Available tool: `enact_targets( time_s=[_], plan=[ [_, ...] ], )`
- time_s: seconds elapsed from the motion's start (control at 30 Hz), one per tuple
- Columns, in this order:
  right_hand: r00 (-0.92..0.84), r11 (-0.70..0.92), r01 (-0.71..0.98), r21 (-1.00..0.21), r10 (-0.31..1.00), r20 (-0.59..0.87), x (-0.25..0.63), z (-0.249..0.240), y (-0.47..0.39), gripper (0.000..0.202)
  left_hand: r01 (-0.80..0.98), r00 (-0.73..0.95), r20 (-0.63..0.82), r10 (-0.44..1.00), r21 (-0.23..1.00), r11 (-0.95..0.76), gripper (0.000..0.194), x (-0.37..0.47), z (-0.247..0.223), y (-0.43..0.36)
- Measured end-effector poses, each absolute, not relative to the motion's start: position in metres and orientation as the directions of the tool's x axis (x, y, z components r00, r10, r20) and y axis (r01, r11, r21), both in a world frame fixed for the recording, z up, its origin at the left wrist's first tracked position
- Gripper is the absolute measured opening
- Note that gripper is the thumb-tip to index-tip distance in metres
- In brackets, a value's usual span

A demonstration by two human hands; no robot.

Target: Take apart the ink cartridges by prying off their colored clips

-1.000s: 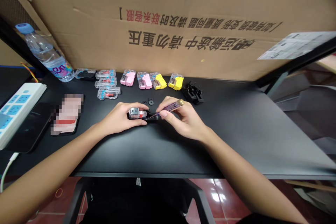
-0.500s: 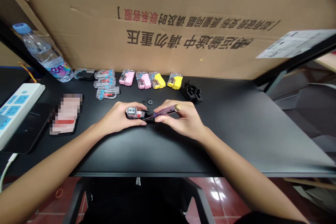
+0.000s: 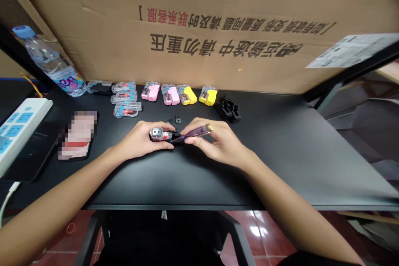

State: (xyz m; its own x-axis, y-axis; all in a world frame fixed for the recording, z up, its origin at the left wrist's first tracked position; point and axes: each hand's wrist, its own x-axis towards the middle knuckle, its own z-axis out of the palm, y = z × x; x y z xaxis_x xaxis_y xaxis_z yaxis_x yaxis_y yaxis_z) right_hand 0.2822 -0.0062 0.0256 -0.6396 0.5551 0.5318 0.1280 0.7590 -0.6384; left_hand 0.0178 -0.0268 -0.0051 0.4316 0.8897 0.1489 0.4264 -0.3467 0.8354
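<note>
My left hand (image 3: pixel 141 139) is closed around a small clear-and-black plastic device (image 3: pixel 161 134), which has a silvery end with two dark dots and a bit of red inside. In my right hand (image 3: pixel 222 141) is a screwdriver (image 3: pixel 199 131) with a see-through purple handle and a brass-coloured end cap. Its shaft slants left, and the tip is at the black part of the device; whether it sits on a screw is too small to tell. Just behind the fingers lie small black round pieces (image 3: pixel 178 119).
Along the cardboard box (image 3: pixel 193 66) stand pink units (image 3: pixel 151 92), yellow units (image 3: pixel 208 96) and clear ones with red parts (image 3: pixel 124 97). Black plastic parts (image 3: pixel 228 109) lie right of them. Leftward are a bottle (image 3: pixel 62 68), a phone (image 3: pixel 77 137) and a power strip (image 3: pixel 21 129).
My right hand and the screwdriver have shifted very slightly, with the handle at a slightly different angle. The left hand and the device stay in place.
</note>
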Motion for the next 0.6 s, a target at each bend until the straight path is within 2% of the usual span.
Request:
enact_targets(
  time_s=[0.23, 0.6],
  plan=[
    [-0.556, 0.81, 0.091, -0.58, 0.524, 0.645, 0.279, 0.016, -0.007, 0.013, 0.427, 0.442, 0.143, 0.886, 0.835, -0.348, 0.043, 0.018, -0.004, -0.028],
    [-0.543, 0.818, 0.073, -0.57, 0.513, 0.666, 0.279, 0.015, -0.004, 0.011, 0.446, 0.428, 0.199, 0.882, 0.802, -0.398, 0.039, 0.019, -0.005, -0.028]
  ],
)
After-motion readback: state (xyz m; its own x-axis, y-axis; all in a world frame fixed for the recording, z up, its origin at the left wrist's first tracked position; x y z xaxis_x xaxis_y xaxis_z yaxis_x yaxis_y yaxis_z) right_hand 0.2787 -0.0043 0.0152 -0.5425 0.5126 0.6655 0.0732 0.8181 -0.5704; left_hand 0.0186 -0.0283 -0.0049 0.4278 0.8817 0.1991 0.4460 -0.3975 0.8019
